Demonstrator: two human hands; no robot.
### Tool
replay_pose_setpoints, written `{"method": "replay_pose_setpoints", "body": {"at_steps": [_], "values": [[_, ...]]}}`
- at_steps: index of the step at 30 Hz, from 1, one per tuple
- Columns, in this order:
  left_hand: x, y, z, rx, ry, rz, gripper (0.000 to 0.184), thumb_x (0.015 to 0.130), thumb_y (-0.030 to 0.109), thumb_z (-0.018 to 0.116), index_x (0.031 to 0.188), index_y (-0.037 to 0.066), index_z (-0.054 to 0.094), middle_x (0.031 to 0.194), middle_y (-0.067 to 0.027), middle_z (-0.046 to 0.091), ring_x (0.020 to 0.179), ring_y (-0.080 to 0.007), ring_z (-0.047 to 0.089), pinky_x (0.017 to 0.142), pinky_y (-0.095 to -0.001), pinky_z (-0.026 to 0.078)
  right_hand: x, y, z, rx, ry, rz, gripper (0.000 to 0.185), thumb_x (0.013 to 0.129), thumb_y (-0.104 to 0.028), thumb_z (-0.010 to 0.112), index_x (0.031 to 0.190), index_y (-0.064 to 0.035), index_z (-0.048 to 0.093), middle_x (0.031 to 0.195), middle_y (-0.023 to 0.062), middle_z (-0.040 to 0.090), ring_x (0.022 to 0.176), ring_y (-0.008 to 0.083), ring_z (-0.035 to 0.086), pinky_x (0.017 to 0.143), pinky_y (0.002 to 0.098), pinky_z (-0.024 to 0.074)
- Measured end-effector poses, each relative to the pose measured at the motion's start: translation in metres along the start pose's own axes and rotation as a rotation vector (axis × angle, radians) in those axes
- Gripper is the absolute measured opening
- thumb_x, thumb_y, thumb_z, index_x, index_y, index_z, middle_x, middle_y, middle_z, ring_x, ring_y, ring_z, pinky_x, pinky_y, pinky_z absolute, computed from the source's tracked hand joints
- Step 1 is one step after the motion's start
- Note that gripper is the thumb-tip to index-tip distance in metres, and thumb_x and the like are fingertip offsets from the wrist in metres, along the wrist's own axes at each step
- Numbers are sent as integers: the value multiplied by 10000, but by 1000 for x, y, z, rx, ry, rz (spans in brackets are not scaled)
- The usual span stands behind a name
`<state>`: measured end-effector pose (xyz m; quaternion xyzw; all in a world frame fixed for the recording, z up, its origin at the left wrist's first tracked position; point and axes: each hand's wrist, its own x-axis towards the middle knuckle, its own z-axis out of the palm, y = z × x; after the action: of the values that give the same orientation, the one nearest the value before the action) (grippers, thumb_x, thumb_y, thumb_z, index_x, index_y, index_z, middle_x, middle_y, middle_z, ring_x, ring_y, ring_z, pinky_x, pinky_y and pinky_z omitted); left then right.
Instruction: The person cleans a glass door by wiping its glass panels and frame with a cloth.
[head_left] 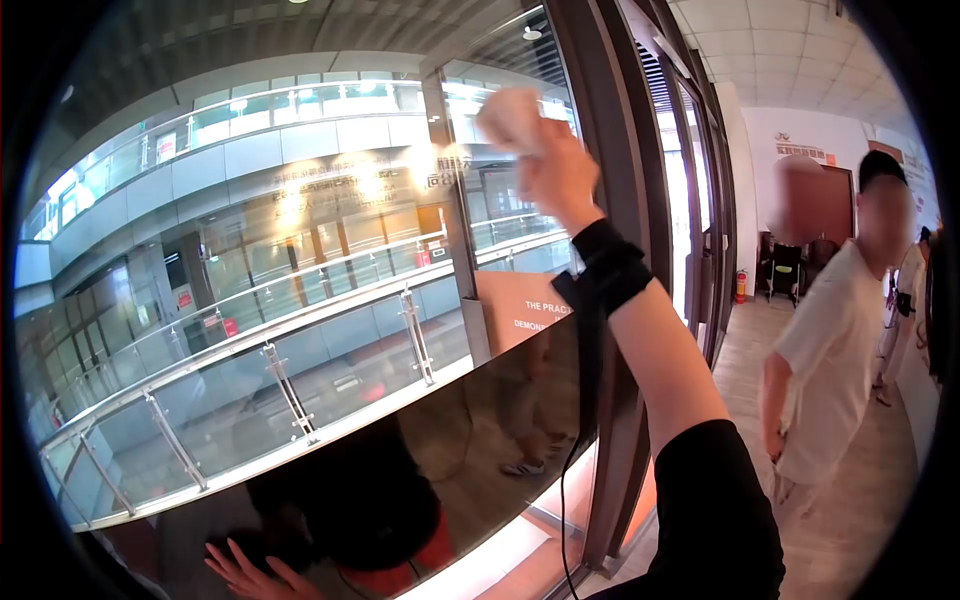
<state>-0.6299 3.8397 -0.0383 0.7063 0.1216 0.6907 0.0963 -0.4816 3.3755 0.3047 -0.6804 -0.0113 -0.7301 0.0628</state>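
My right hand [562,178] is raised near the top of a glass pane [330,240], closed on a pale, blurred cloth-like pad [512,120]. A black strap [605,270] is wrapped round that wrist, and the sleeve is black. At the lower left, my left hand [258,576] shows only in part, its fingers spread against the dark glossy lower panel [480,420]. Nothing shows in that hand. Whether the pad touches the glass cannot be made out.
Dark window frames [625,200] stand just right of my raised arm. A thin black cable [563,500] hangs below it. A person in a light shirt [835,350] stands at the right. Farther back are a fire extinguisher [741,286] and a chair [783,268].
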Motion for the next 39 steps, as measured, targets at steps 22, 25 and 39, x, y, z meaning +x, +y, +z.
{"method": "replay_pose_setpoints", "body": {"at_steps": [22,25,39], "values": [[-2,9,8,16,62,-30,573,988,489,421,1379,78,498,1496,-175,384,1393,-434,292,1068,-608,221,14,8,8,166,-46,-9,371,880,-225,577,1238,-144,524,1027,92,645,895,304,660,724,425,533],[-1,6,7,17,37,-39,580,985,501,420,1374,77,503,1492,-176,389,1392,-434,294,1068,-608,224,7,58,10,20,-23,402,446,853,-242,598,1282,-161,504,1097,186,605,935,378,654,749,482,524],[-13,-18,21,75,36,24,495,994,293,430,1398,9,445,1517,-201,338,1414,-434,252,1118,-569,185,-133,-124,-46,476,-188,-760,525,685,-53,658,1193,-175,609,1110,94,632,880,268,609,645,357,510]]}}
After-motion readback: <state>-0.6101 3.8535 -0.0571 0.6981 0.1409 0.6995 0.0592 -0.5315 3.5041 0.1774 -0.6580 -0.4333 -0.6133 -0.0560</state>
